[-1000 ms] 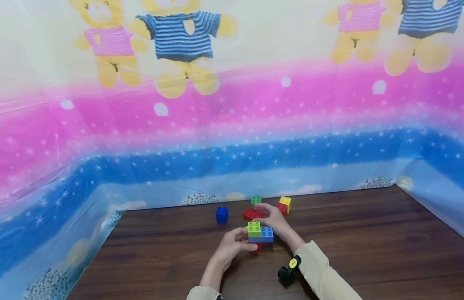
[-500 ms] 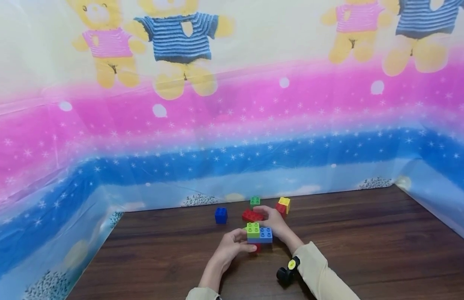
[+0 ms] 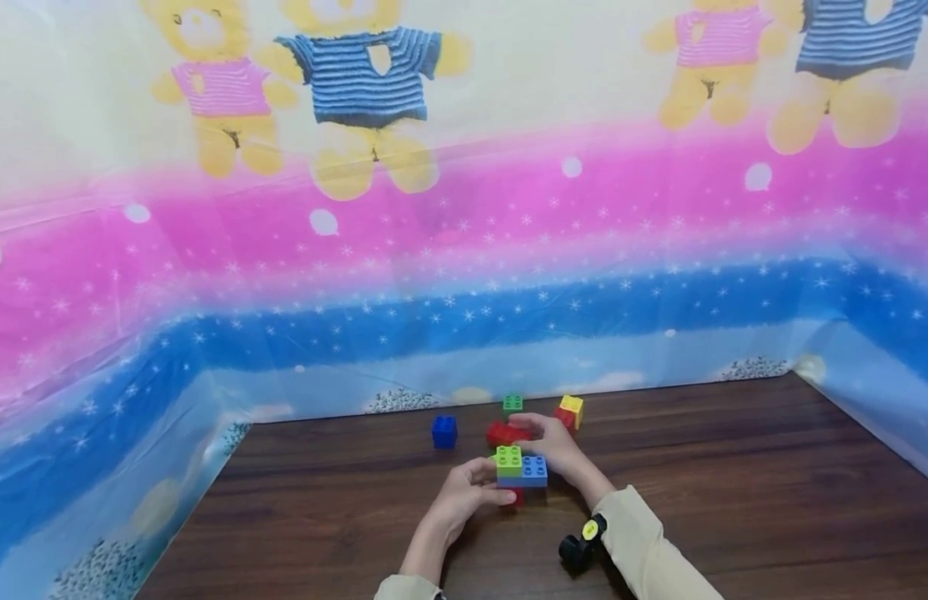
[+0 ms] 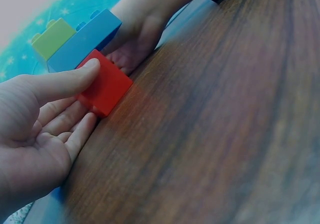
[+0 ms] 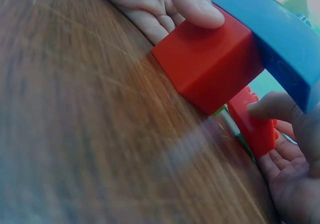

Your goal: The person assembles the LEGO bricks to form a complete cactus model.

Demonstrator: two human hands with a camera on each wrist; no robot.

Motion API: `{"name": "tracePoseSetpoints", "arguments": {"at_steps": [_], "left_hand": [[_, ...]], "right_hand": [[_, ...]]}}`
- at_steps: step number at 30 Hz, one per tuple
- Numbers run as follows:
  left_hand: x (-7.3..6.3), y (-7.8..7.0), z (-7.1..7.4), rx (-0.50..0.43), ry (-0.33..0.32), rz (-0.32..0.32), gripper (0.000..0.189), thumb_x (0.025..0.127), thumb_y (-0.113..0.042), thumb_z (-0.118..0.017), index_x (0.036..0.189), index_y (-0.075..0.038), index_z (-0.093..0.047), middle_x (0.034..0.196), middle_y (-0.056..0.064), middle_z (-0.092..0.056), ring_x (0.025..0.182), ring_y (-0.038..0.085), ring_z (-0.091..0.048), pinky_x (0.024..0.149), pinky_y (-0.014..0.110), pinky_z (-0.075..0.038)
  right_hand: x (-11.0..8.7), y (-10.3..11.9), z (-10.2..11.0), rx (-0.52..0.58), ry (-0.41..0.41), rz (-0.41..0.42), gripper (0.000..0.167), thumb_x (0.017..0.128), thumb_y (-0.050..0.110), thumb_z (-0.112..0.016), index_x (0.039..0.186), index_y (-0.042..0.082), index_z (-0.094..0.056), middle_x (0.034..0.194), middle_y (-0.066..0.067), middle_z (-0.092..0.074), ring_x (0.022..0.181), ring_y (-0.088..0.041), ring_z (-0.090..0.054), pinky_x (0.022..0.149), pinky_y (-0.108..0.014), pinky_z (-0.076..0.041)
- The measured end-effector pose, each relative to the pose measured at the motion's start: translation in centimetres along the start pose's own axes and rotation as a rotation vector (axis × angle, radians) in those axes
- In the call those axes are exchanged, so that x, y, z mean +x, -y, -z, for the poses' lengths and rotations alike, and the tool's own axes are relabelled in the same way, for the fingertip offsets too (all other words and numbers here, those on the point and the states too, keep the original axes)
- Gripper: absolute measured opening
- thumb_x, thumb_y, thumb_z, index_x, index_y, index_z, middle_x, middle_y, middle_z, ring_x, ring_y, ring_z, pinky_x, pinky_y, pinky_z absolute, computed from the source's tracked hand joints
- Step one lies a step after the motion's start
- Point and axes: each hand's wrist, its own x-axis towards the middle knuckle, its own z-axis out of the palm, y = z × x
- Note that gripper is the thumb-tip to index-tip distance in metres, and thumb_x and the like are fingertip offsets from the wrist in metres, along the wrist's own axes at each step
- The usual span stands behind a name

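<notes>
Bricks occupy both our hands. Our left hand (image 3: 464,488) has its thumb and fingers clamped on the red base brick (image 4: 107,89), which stands on the counter (image 3: 321,508) under one half of the light blue brick (image 3: 534,473); the lime brick (image 3: 508,461) sits on top at that same end. Just behind this stack, the fingers of our right hand (image 3: 550,442) pinch the loose red brick (image 5: 251,126), though we cannot tell whether it is off the wood.

The step in hand looks like steadying the stack while taking up that brick. We would do well to grip low on the base, since the light blue brick overhangs to our right with no support showing beneath, and a press on that end could tip everything. Drawing the loose brick back calls for lifting it above the overhang, studs upward.

As for edges, the counter's back edge runs close behind the green brick (image 3: 513,403), where the backdrop (image 3: 464,333) rises, so reaching farther seems cramped. The yellow brick (image 3: 573,407) and its red neighbour (image 3: 564,417) lie near our right knuckles; the dark blue brick (image 3: 444,432) stands apart at left. Bare wood stretches widely to both sides.
</notes>
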Motion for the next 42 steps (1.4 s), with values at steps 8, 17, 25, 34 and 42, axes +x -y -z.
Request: {"name": "tracePoseSetpoints", "arguments": {"at_steps": [8,17,25,34,42], "left_hand": [[-0.1,0.1,-0.2,-0.002,0.001,0.0,0.044,0.08,-0.004,-0.077,0.121,0.001,-0.062,0.121,0.016,-0.068,0.114,0.03,-0.065,0.099,0.042,-0.052],[-0.1,-0.1,-0.1,0.003,0.007,-0.012,0.043,0.08,-0.005,-0.077,0.12,0.002,-0.061,0.12,0.017,-0.068,0.116,0.033,-0.064,0.101,0.044,-0.051],[-0.1,-0.1,-0.2,0.005,0.002,-0.014,0.045,0.08,-0.005,-0.077,0.122,0.001,-0.061,0.121,0.017,-0.068,0.117,0.033,-0.063,0.101,0.044,-0.051],[-0.2,0.0,-0.2,-0.013,0.005,-0.017,0.043,0.08,-0.004,-0.077,0.12,0.001,-0.062,0.118,0.016,-0.069,0.115,0.032,-0.064,0.1,0.043,-0.051],[-0.2,-0.2,-0.1,-0.008,0.005,-0.015,0.041,0.081,-0.005,-0.077,0.118,0.002,-0.063,0.116,0.015,-0.07,0.113,0.03,-0.066,0.1,0.042,-0.052]], "right_hand": [[-0.3,-0.1,0.0,0.03,-0.03,-0.039,0.043,0.092,0.01,-0.064,0.134,0.006,-0.057,0.134,-0.017,-0.061,0.123,-0.034,-0.058,0.099,-0.045,-0.052],[-0.4,1.1,0.1,0.039,-0.068,-0.047,0.043,0.092,0.012,-0.065,0.134,0.01,-0.058,0.135,-0.015,-0.061,0.122,-0.032,-0.058,0.099,-0.045,-0.052],[-0.7,2.5,0.6,0.064,-0.045,-0.039,0.046,0.091,0.016,-0.068,0.135,0.01,-0.057,0.137,-0.015,-0.059,0.125,-0.034,-0.057,0.1,-0.046,-0.051],[-1.0,4.1,1.1,0.05,-0.006,0.036,0.047,0.091,0.019,-0.069,0.135,0.009,-0.057,0.137,-0.015,-0.059,0.128,-0.035,-0.055,0.099,-0.045,-0.052],[-1.3,5.7,1.3,0.093,0.046,0.088,0.051,0.091,0.02,-0.069,0.138,0.005,-0.054,0.139,-0.017,-0.057,0.129,-0.036,-0.054,0.099,-0.044,-0.052]]}}
